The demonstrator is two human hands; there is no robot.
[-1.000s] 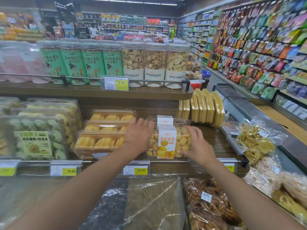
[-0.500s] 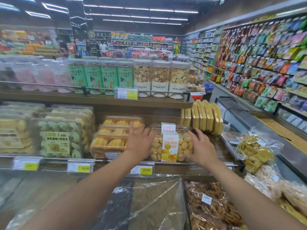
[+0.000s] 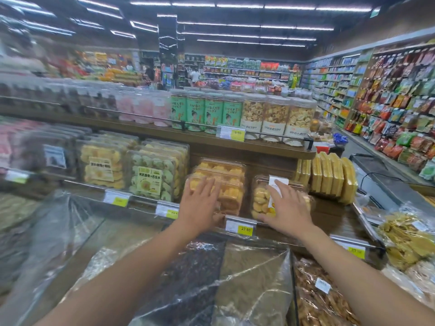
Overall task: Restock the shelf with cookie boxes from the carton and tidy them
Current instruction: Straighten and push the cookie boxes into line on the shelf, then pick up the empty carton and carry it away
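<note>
left hand (image 3: 200, 204) lies flat on the yellow stack (image 3: 231, 184), right hand (image 3: 286, 208) flat on the labelled box (image 3: 259, 200) beside it — fingers straight, gripping nothing, likely pushing both square on the shelf (image 3: 329, 214). the boxes are clear, stiff plastic shells with rounded corners — probably slick.

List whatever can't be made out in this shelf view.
- Carton: nowhere in the head view, out of frame.
- Cookie box label: mostly covered by the right hand.
- Yellow box front: partly behind the left hand.
- Left price tags: motion blur, numbers unreadable.
- Far-left boxes: blurred, contents unclear.
</note>
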